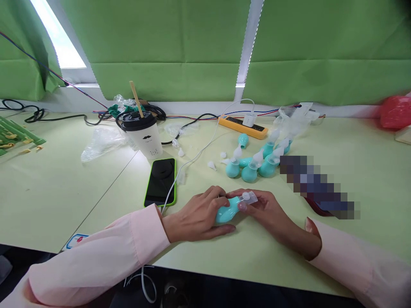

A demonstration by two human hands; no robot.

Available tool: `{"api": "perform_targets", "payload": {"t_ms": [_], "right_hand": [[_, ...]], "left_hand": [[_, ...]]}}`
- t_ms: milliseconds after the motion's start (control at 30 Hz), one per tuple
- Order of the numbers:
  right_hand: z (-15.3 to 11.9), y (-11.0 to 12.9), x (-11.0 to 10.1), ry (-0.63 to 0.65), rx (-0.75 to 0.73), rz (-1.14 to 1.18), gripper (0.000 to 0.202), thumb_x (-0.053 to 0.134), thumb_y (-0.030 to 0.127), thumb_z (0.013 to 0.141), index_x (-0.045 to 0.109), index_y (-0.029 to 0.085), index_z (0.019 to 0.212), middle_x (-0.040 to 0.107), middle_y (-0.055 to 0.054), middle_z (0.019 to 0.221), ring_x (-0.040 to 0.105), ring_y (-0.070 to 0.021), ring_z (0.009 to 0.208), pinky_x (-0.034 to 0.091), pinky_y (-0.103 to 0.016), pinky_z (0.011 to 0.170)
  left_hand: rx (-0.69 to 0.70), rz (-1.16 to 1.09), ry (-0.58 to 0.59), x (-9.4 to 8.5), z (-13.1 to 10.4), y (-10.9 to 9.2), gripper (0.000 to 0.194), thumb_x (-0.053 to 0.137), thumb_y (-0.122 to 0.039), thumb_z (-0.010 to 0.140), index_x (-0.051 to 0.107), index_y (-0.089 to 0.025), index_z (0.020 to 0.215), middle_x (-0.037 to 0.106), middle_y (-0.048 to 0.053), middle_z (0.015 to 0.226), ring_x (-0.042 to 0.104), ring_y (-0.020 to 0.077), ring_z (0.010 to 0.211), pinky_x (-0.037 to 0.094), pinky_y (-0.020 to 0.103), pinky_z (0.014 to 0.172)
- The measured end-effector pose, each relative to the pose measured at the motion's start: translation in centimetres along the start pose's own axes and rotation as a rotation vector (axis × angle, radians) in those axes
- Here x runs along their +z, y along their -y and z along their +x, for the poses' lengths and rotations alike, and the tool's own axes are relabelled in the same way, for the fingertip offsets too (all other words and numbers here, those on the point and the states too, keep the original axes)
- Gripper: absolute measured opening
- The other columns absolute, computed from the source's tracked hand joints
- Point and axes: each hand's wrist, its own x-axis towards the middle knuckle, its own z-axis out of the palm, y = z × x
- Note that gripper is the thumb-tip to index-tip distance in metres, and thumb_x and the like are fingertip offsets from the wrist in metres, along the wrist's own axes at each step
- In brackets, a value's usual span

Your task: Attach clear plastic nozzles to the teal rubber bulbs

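Observation:
A teal squeeze bulb [225,214], which looks like a nasal aspirator, lies between my hands just above the near part of the table. My left hand [199,217] is wrapped over its round body from the left. On the other side, the fingers and thumb of my right hand [267,208] pinch its neck end, where a clear plastic tip [253,197] sticks out. Beyond my hands stands a group of similar teal bulbs [249,173] with whitish translucent nozzles. One bulb without a nozzle [243,140] lies behind them. Small white nozzle pieces [212,165] are scattered to the left of the group.
A black phone in a green case [160,182] lies left of my hands, with a white cable [192,160] running past it to an orange power strip [231,125]. Behind it stands a lidded paper cup [146,139]. Plastic bags [104,144] and a pixelated object [316,186] flank the work.

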Motion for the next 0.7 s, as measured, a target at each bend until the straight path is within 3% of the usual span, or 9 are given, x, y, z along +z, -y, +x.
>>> {"api": "perform_targets", "payload": {"t_ms": [167,233,333,500,700], "right_hand": [[0.1,-0.1,-0.8,0.102,-0.043,0.104,0.035,0.065,0.027,0.064,0.058,0.021,0.098,0.065,-0.004,0.091,0.060,-0.0191,0.083,0.052,-0.034,0.072],[0.0,-0.1,-1.2,0.089,-0.054,0.111,0.032,0.065,0.025,0.064,0.059,0.021,0.096,0.065,-0.004,0.089,0.061,-0.0192,0.081,0.053,-0.035,0.070],[-0.3,0.0,-1.4,0.008,-0.087,0.014,0.026,0.067,0.020,0.062,0.062,0.020,0.087,0.067,-0.004,0.085,0.062,-0.0195,0.079,0.053,-0.035,0.070],[-0.8,-0.1,-1.1,-0.054,-0.240,-0.196,0.033,0.069,0.014,0.058,0.062,0.022,0.090,0.066,-0.002,0.090,0.062,-0.0187,0.079,0.055,-0.031,0.066],[-1.0,-0.4,-1.1,-0.166,-0.461,-0.471,0.028,0.068,0.016,0.059,0.064,0.025,0.086,0.068,0.001,0.067,0.062,-0.0152,0.054,0.054,-0.027,0.052]], "left_hand": [[0.024,-0.122,-0.105,-0.4,-0.4,0.2,0.039,0.051,-0.025,0.073,0.027,-0.017,0.103,0.042,0.009,0.092,0.047,0.0183,0.086,0.044,0.030,0.066],[0.028,-0.131,-0.135,-0.4,-0.5,0.1,0.042,0.051,-0.020,0.070,0.028,-0.017,0.105,0.042,0.009,0.093,0.045,0.0193,0.089,0.044,0.031,0.068],[-0.048,-0.166,-0.111,-0.4,-0.4,-0.1,0.044,0.049,-0.014,0.067,0.030,-0.016,0.107,0.040,0.009,0.095,0.044,0.0186,0.089,0.043,0.031,0.069],[-0.157,-0.281,-0.025,-0.7,0.0,-0.3,0.040,0.044,-0.010,0.069,0.031,-0.015,0.106,0.040,0.009,0.097,0.043,0.0161,0.086,0.041,0.030,0.073],[-0.196,-0.322,0.042,-1.1,0.0,-0.5,0.028,0.044,-0.025,0.079,0.035,-0.015,0.103,0.040,0.008,0.094,0.044,0.0150,0.082,0.040,0.029,0.075]]}}
